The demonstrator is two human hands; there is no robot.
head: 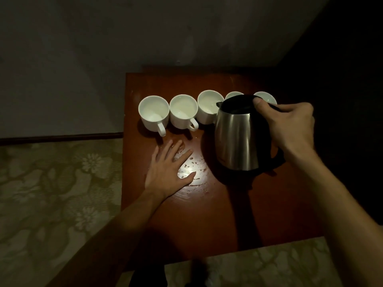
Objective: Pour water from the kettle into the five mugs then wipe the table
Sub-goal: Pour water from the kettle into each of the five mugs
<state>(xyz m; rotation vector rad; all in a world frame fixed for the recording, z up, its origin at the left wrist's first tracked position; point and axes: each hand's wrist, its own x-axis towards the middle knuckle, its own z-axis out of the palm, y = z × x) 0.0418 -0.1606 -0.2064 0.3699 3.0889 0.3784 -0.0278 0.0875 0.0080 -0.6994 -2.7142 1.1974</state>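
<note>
You are standing over a brown table (259, 214) that is sitting on a patterned floor (51, 193) against a wall (103, 48). Your right hand (290, 123) is gripping the handle of the steel kettle (238, 139), holding it tilted with its spout toward the third mug (207, 106). Five white mugs are standing in a row along the far edge: first mug (153, 112), second mug (183, 111), then the third, with the fourth mug (234, 95) and fifth mug (266, 97) partly hiding behind the kettle. Your left hand (167, 168) is lying flat, fingers spread, on the table, touching spilled drops (194, 162).
</note>
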